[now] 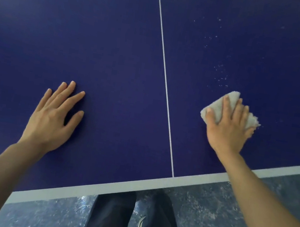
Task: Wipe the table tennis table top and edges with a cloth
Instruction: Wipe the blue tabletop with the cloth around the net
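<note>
The right hand [227, 127] presses its straight fingers [226, 107] flat on a white cloth [217, 106], which lies on the blue surface [108, 38] right of the white centre line [164, 66], near the white front edge [134, 184]. White specks [220, 73] dot the surface beyond the cloth. The left hand [54, 116] rests flat left of the line, fingers spread, holding nothing
</note>
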